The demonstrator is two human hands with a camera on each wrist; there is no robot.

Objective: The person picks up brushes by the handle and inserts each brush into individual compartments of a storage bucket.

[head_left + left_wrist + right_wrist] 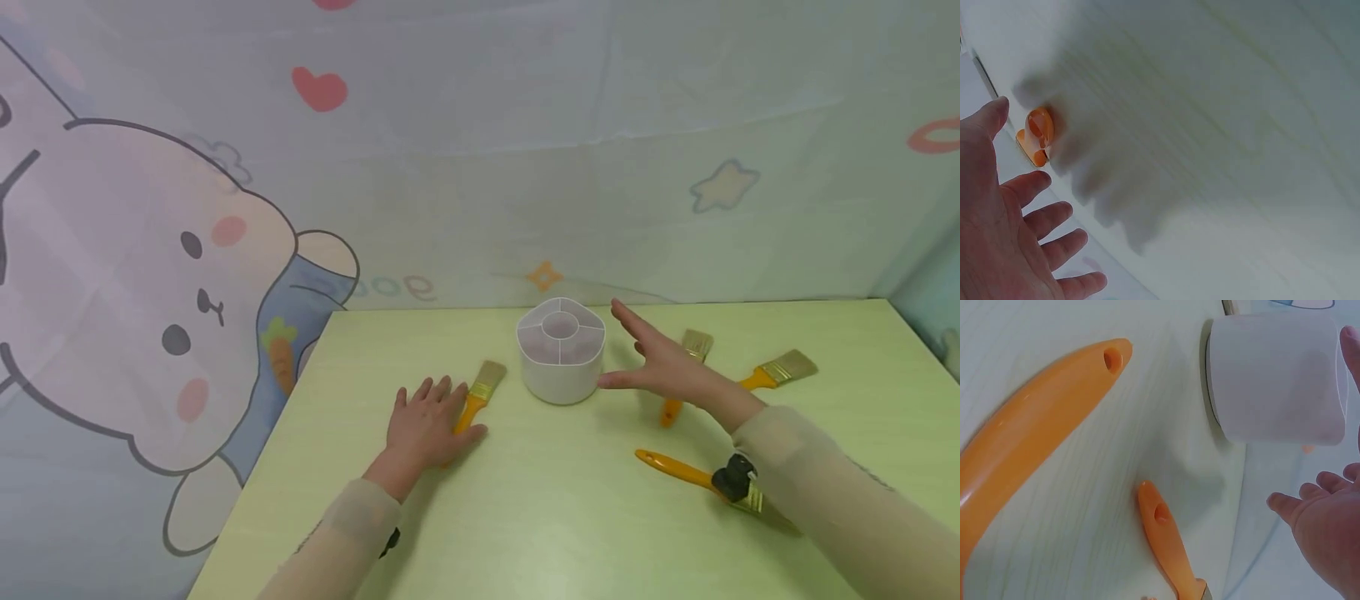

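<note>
Head view: we see a pale green table (555, 517) before a cartoon curtain (150, 275); our left hand (423, 425) lies flat, fingers straight, on a brush (480, 396) at centre, and our right hand (667, 367), fingers spread, hovers beside a white holder (561, 350).

Left wrist view: fingers relaxed, orange handle tip upper left.

Right wrist view: holder upper right, palm empty.

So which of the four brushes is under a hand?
The brush left of the white holder. The left hand rests on its orange handle, while the other three lie untouched on the right side of the table.
</note>
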